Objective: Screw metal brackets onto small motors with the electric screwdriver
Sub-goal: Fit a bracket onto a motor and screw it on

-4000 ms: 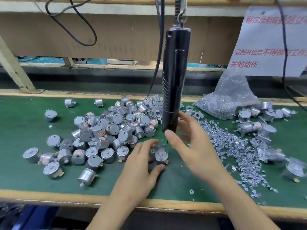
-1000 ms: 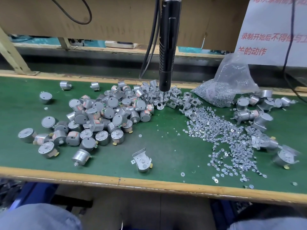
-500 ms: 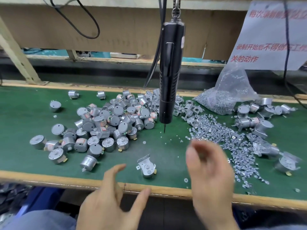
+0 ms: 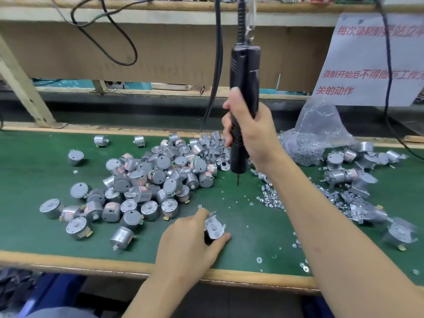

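Gripping the black screwdriver (image 4: 244, 72) mid-barrel, the right hand (image 4: 252, 131) has its fingers wrapped tight; the tool hangs upright, tip down, above the green mat (image 4: 34, 171). Nearer the body and lower left, the left hand (image 4: 190, 239) pinches a motor (image 4: 213, 228) on the mat, bracket face up.

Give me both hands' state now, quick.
Left hand: fingers holding the bracketed motor on the mat.
Right hand: fingers gripping the hanging electric screwdriver.

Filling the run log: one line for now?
right hand grips screwdriver | left hand holds bracketed motor | bit clear of motor
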Action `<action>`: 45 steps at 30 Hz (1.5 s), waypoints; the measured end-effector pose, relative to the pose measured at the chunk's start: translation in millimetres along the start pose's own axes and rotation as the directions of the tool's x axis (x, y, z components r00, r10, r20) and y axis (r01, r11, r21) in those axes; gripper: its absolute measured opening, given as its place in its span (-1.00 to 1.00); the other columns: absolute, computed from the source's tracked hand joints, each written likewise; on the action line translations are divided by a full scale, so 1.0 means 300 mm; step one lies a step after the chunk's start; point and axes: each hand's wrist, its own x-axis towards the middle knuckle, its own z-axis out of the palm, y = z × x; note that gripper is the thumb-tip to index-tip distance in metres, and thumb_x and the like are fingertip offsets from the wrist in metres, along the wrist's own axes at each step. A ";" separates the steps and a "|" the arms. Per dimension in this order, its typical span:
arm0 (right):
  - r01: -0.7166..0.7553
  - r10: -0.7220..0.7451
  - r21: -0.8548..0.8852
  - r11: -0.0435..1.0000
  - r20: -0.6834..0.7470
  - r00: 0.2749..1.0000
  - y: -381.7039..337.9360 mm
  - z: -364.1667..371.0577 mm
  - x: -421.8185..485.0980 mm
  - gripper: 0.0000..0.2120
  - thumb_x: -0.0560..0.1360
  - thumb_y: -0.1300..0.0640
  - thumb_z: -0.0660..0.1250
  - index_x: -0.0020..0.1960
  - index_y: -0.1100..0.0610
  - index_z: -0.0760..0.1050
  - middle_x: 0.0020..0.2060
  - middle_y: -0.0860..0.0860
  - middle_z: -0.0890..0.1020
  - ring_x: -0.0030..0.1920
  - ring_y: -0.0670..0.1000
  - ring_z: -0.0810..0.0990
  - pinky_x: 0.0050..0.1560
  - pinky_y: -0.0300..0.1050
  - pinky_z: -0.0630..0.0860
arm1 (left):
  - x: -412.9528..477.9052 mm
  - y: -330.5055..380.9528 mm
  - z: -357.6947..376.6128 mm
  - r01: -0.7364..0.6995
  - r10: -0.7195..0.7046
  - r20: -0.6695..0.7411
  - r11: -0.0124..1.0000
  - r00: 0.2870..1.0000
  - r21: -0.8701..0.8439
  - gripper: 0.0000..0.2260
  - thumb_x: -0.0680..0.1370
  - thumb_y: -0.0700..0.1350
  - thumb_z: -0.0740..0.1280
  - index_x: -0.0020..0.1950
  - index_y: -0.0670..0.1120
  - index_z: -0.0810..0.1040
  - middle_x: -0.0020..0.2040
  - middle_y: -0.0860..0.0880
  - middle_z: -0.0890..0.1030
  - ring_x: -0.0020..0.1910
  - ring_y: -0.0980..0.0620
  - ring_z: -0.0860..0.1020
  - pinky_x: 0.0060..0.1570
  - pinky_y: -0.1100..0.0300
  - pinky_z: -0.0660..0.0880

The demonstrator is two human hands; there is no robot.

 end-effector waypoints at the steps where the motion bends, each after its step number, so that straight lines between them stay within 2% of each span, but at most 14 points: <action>1: -0.004 0.003 0.054 0.999 0.014 1.000 0.006 -0.018 -0.005 -0.46 0.48 -0.38 0.35 -0.13 0.14 0.47 -0.43 0.03 0.50 -0.48 0.05 0.45 -0.38 -0.08 0.49 | 0.024 0.000 0.011 -0.020 0.020 -0.011 1.000 1.000 0.013 -0.62 0.44 0.37 0.31 -0.06 0.10 0.34 -0.40 0.13 0.32 -0.16 -0.04 0.54 -0.34 0.10 0.24; 3: -0.032 0.025 0.140 0.990 0.054 0.998 0.024 -0.060 -0.012 -0.30 0.35 -0.56 0.26 -0.10 0.12 0.48 -0.44 0.02 0.48 -0.50 0.03 0.43 -0.38 -0.10 0.45 | 0.075 0.001 0.028 -0.041 0.042 -0.021 0.999 0.999 0.025 -0.60 0.44 0.37 0.30 -0.01 0.07 0.39 -0.37 0.12 0.37 -0.12 -0.06 0.55 -0.31 0.09 0.30; 6: -0.090 0.071 0.197 0.976 0.100 0.992 0.064 -0.124 -0.022 -0.18 0.23 -0.66 0.19 -0.11 0.12 0.47 -0.44 0.02 0.46 -0.50 0.02 0.41 -0.36 -0.12 0.42 | 0.132 -0.007 0.053 -0.060 0.060 -0.035 0.998 0.998 -0.001 -0.53 0.45 0.38 0.29 0.15 0.07 0.46 -0.33 0.10 0.46 -0.10 -0.04 0.56 -0.23 0.09 0.38; 9: -0.126 0.104 0.217 0.968 0.111 0.988 0.086 -0.169 -0.037 -0.22 0.22 -0.65 0.17 -0.16 0.09 0.46 -0.44 -0.01 0.46 -0.51 0.00 0.39 -0.38 -0.14 0.39 | 0.134 -0.016 0.054 -0.086 0.082 -0.071 0.995 0.994 -0.046 -0.52 0.41 0.39 0.33 0.17 0.10 0.48 -0.45 0.15 0.39 -0.22 0.03 0.55 -0.28 0.12 0.38; 11: -0.134 0.107 0.231 0.964 0.127 0.986 0.096 -0.191 -0.037 -0.28 0.25 -0.62 0.15 -0.20 0.06 0.47 -0.44 -0.02 0.46 -0.51 -0.01 0.38 -0.39 -0.15 0.37 | 0.135 -0.028 0.057 -0.093 0.080 -0.094 0.986 0.992 -0.138 -0.55 0.39 0.33 0.41 0.13 0.09 0.51 -0.52 0.15 0.34 -0.38 0.13 0.45 -0.34 0.15 0.34; 13: -0.139 0.101 0.261 0.955 0.154 0.983 0.098 -0.200 -0.045 -0.30 0.27 -0.60 0.13 -0.22 0.06 0.46 -0.45 -0.03 0.45 -0.51 -0.01 0.37 -0.40 -0.16 0.36 | 0.135 -0.036 0.056 -0.083 0.062 -0.110 0.976 0.992 -0.201 -0.58 0.38 0.27 0.46 0.12 0.10 0.53 -0.53 0.14 0.34 -0.43 0.16 0.40 -0.37 0.19 0.30; 17: -0.143 0.096 0.279 0.950 0.174 0.980 0.102 -0.193 -0.063 -0.29 0.24 -0.61 0.17 -0.22 0.06 0.46 -0.46 -0.04 0.45 -0.52 -0.02 0.37 -0.42 -0.18 0.35 | 0.135 -0.025 0.060 -0.096 0.083 -0.091 0.986 0.992 -0.140 -0.59 0.41 0.27 0.44 0.15 0.12 0.50 -0.49 0.14 0.39 -0.36 0.10 0.46 -0.32 0.13 0.39; 23: -0.157 0.096 0.318 0.935 0.199 0.975 0.107 -0.164 -0.077 -0.29 0.23 -0.61 0.20 -0.22 0.07 0.47 -0.47 -0.04 0.44 -0.54 -0.02 0.37 -0.42 -0.17 0.33 | 0.129 -0.030 0.065 -0.094 0.080 -0.096 0.985 0.992 -0.145 -0.61 0.41 0.28 0.43 0.14 0.15 0.48 -0.47 0.14 0.41 -0.33 0.08 0.48 -0.33 0.12 0.38; 28: -0.172 0.120 0.285 0.943 0.191 0.974 0.118 -0.147 -0.084 -0.27 0.25 -0.61 0.17 -0.21 0.10 0.43 -0.47 -0.04 0.43 -0.54 -0.02 0.36 -0.43 -0.17 0.34 | 0.129 -0.030 0.066 -0.090 0.076 -0.090 0.983 0.993 -0.162 -0.62 0.41 0.27 0.43 0.13 0.15 0.49 -0.48 0.15 0.39 -0.33 0.08 0.48 -0.32 0.12 0.43; 45: -0.113 0.072 0.290 0.950 0.151 0.986 0.098 -0.162 -0.084 -0.28 0.26 -0.61 0.19 -0.21 0.09 0.43 -0.46 -0.03 0.43 -0.53 0.00 0.37 -0.42 -0.17 0.38 | 0.131 -0.030 0.068 -0.100 0.087 -0.090 0.984 0.992 -0.146 -0.61 0.42 0.28 0.42 0.14 0.13 0.49 -0.49 0.14 0.38 -0.33 0.05 0.50 -0.35 0.12 0.38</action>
